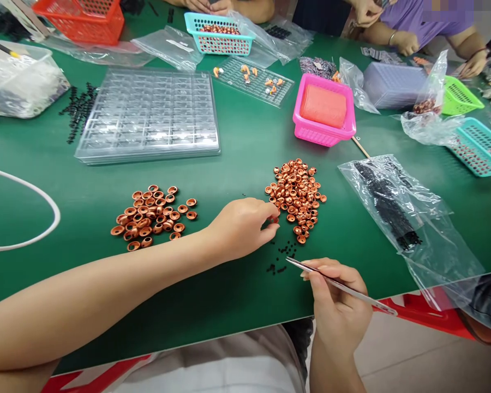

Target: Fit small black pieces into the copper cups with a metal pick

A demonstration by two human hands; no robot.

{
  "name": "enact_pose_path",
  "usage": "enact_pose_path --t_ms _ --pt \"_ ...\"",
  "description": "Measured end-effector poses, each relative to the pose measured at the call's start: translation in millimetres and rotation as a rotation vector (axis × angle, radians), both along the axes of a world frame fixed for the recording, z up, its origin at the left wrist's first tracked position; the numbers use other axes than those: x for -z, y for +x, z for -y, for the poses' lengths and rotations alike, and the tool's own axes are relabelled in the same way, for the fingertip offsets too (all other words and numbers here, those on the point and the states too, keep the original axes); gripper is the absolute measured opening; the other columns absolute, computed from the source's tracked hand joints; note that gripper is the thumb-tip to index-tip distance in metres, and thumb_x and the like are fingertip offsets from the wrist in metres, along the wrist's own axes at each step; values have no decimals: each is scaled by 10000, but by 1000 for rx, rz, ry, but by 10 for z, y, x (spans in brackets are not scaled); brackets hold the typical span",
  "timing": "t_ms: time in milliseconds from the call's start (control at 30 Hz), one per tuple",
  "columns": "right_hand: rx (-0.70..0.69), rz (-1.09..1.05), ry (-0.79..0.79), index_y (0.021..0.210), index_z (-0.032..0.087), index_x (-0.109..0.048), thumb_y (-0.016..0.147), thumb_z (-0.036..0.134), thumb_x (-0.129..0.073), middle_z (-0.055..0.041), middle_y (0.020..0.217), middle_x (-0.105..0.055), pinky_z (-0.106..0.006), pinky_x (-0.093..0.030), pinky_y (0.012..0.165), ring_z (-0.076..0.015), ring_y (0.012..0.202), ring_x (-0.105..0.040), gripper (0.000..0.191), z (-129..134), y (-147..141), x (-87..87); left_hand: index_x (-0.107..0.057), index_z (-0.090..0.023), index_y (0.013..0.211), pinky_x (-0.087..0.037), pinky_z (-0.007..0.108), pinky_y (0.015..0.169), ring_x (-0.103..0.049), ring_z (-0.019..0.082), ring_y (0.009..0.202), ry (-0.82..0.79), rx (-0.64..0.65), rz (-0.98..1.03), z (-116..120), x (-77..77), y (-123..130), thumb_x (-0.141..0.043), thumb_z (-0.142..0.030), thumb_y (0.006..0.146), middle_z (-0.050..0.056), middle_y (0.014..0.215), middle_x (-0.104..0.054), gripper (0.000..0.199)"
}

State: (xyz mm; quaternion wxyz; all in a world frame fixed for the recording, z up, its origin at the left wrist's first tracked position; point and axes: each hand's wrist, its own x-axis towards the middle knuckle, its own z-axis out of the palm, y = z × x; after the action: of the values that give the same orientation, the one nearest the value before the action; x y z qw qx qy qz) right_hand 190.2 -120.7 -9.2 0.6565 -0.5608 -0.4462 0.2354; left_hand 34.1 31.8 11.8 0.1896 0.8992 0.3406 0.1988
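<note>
My left hand (245,226) reaches to the left edge of the right pile of copper-coloured rings (297,191), its thumb and fingertips pinched on what looks like one copper ring, mostly hidden. My right hand (339,300) holds metal tweezers (352,292) between thumb and fingers. The tweezers' tips point left, just above small black pieces (286,250) scattered on the green table (237,295), below the right pile. A second, looser pile of copper cups (151,214) lies to the left, behind my left forearm.
Behind the piles are stacked clear compartment trays (151,114), a pink basket (323,117) with an orange-red block and a tray with small orange parts (253,81). A plastic bag of black strips (387,202) lies at right. Other people's hands (208,6) work across the table.
</note>
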Motion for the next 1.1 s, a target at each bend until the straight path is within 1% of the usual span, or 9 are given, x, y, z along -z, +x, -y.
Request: enact_pose_path --t_ms 67,167,233,333,433,500,667,900,1100 --pt "12 13 -15 927 203 -613 839 74 -653 -27 856 -708 -324 -603 674 -171 801 -704 162 46 53 -28 -670 -151 929 -488 306 684 -639 190 731 22 16 41 64 -48 -74 -603 -202 867 34 779 -695 104" --pt "15 89 -30 922 197 -618 822 58 -669 -29 854 -712 -317 -609 687 -177 824 -710 178 117 148 -50 -662 -144 929 -496 305 697 -626 190 768 -41 131 77 231 -102 -188 -537 -164 890 52 810 -686 132" --pt "-34 155 -80 923 205 -615 825 69 -668 -27 859 -717 -309 -612 674 -176 822 -715 175 139 198 -43 -654 -144 935 -497 293 701 -609 185 791 -109 199 89 336 -84 -232 -504 -130 896 60 836 -681 156" --pt "-108 234 -156 924 218 -607 834 91 -662 -24 870 -715 -316 -619 684 -176 827 -718 165 139 229 -11 -644 -148 942 -489 284 687 -581 180 784 -163 239 127 414 18 -239 -484 -123 905 63 837 -670 166" --pt "-103 272 -176 914 217 -601 840 105 -657 -23 853 -704 -309 -618 673 -174 820 -716 145 134 229 13 -641 -153 956 -490 293 701 -576 181 789 -198 238 178 402 111 -216 -491 -146 915 63 847 -670 156" --pt "-93 284 -185 905 216 -596 844 108 -652 -23 843 -697 -298 -613 649 -173 807 -714 136 135 227 17 -643 -155 966 -495 296 722 -584 182 808 -242 230 193 374 127 -210 -510 -160 912 60 864 -676 144" --pt "-112 333 -186 913 217 -591 841 92 -647 -14 833 -692 -296 -606 650 -163 793 -709 155 137 224 15 -649 -151 982 -495 293 735 -596 177 817 -323 203 196 327 86 -223 -539 -162 895 52 874 -682 140" --pt "-96 356 -206 927 220 -588 836 77 -655 -13 864 -702 -305 -600 674 -167 822 -712 182 127 196 23 -652 -150 968 -481 280 710 -601 168 797 -342 193 200 323 92 -216 -554 -160 882 38 862 -685 131" --pt "-81 311 -161 927 210 -600 828 63 -656 -15 841 -697 -317 -602 670 -174 810 -712 185 142 188 44 -652 -152 938 -472 269 707 -600 160 789 -351 192 200 315 67 -217 -570 -151 874 28 850 -683 105"
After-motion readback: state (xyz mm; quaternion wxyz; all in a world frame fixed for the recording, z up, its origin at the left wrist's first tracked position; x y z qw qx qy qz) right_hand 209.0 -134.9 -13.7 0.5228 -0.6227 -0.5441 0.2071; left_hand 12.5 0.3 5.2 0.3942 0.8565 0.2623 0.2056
